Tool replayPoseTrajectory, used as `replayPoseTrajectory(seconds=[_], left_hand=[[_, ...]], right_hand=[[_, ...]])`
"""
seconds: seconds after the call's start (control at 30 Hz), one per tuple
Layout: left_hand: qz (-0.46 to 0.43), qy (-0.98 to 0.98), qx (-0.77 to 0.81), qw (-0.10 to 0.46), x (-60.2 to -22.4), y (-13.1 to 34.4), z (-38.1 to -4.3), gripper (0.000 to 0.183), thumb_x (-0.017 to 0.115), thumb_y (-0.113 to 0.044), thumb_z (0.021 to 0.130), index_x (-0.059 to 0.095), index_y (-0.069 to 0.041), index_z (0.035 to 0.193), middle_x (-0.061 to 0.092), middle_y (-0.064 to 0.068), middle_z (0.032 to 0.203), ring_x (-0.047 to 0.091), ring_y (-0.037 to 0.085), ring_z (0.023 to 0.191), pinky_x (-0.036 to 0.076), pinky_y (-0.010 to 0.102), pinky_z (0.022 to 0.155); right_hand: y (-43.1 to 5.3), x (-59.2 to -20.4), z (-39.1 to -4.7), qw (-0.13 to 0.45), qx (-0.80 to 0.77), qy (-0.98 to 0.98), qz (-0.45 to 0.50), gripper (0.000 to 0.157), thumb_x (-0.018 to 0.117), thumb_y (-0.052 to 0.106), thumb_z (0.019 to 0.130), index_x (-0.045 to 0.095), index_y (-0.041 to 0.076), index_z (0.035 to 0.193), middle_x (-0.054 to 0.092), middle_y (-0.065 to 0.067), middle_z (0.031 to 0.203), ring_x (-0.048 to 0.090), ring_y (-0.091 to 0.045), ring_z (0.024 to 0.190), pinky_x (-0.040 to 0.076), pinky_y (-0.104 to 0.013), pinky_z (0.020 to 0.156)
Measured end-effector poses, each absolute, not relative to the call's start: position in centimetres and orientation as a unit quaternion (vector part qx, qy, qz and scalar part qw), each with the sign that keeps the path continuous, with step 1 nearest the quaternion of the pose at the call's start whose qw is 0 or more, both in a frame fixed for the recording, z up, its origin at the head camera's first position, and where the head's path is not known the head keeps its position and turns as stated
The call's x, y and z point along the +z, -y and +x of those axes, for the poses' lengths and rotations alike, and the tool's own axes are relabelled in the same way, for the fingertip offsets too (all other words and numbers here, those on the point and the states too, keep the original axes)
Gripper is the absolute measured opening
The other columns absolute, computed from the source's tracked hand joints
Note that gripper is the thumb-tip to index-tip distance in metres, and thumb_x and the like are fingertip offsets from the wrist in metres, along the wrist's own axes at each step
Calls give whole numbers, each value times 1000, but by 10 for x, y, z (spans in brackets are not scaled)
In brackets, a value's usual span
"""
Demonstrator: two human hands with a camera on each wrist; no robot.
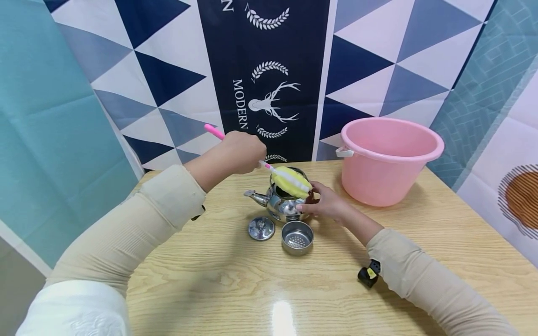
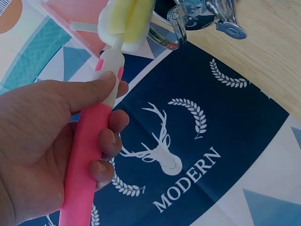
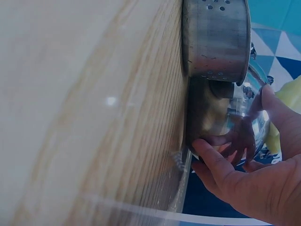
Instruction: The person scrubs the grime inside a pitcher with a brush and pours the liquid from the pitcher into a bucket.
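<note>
My left hand (image 1: 244, 151) grips the pink handle (image 2: 84, 155) of a sponge bottle brush, thumb laid along its neck. The brush's yellow and white sponge head (image 1: 291, 181) slants down to the right over the open mouth of a shiny steel teapot (image 1: 286, 210). The teapot stands upright, spout to the left, its hoop handle partly hidden behind the sponge. On its right side, my right hand (image 1: 329, 203) holds the rounded body between thumb and fingers. In the right wrist view, the fingertips (image 3: 200, 146) sit low on the pot, near the tabletop.
In front of the teapot lie its round steel lid (image 1: 261, 228) and a perforated steel strainer basket (image 1: 297, 238). A large pink bucket (image 1: 378, 179) stands at the back right of the wooden table (image 1: 235, 284). A patterned cloth (image 1: 168, 79) hangs behind.
</note>
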State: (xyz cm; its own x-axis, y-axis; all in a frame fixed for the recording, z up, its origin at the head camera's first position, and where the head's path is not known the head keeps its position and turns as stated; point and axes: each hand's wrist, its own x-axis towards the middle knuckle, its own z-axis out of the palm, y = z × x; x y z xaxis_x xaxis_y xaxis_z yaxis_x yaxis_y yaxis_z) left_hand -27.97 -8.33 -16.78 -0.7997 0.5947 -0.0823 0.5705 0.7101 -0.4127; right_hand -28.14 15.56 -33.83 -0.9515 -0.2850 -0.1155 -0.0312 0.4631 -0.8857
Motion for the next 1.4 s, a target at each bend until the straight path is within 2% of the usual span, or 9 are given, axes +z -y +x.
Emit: replayPoseTrajectory(seconds=[0.27, 0.43, 0.67, 0.8, 1.17, 1.4], left_hand=[[-308, 928, 210, 18, -166, 83, -279, 16, 64, -27, 95, 75, -19, 102, 68, -1, 89, 59, 20, 74, 52, 40, 63], [-308, 928, 207, 17, -164, 85, -278, 12, 65, -25, 93, 75, -18, 96, 68, -1, 86, 60, 20, 73, 52, 40, 62], [-297, 930, 214, 19, -151, 89, -277, 9, 66, -21, 92, 75, -18, 93, 68, -1, 86, 61, 21, 75, 52, 42, 65], [-286, 931, 227, 12, -149, 86, -274, 7, 67, -20, 91, 73, -16, 93, 68, 0, 86, 62, 22, 77, 53, 43, 68], [-292, 921, 258, 14, -166, 71, -274, 14, 58, -10, 91, 70, -15, 93, 64, 0, 80, 57, 19, 70, 54, 41, 63], [-292, 919, 265, 9, -177, 60, -276, 13, 59, -10, 91, 71, -16, 92, 64, -1, 79, 56, 18, 70, 53, 40, 62]], right_hand=[[-156, -338, -281, 127, -504, -849, -96, 97, 79, 26, 83, 17, 4, 154, 25, -28, 153, 41, -39, 125, 51, -34, 82], [-156, -338, -280, 128, -508, -846, -102, 95, 79, 25, 84, 18, 4, 154, 26, -28, 152, 43, -40, 125, 52, -35, 82], [-157, -339, -281, 126, -507, -846, -104, 95, 79, 23, 84, 18, 2, 154, 24, -28, 153, 33, -41, 134, 49, -40, 89], [-157, -339, -281, 124, -504, -849, -102, 95, 79, 24, 84, 18, 3, 154, 24, -28, 153, 33, -41, 135, 49, -40, 89], [-156, -340, -282, 126, -498, -852, -97, 97, 80, 26, 83, 18, 3, 154, 24, -27, 154, 30, -41, 138, 46, -45, 96], [-156, -340, -282, 122, -494, -855, -98, 97, 79, 28, 83, 18, 2, 154, 24, -27, 154, 30, -42, 137, 45, -46, 98]])
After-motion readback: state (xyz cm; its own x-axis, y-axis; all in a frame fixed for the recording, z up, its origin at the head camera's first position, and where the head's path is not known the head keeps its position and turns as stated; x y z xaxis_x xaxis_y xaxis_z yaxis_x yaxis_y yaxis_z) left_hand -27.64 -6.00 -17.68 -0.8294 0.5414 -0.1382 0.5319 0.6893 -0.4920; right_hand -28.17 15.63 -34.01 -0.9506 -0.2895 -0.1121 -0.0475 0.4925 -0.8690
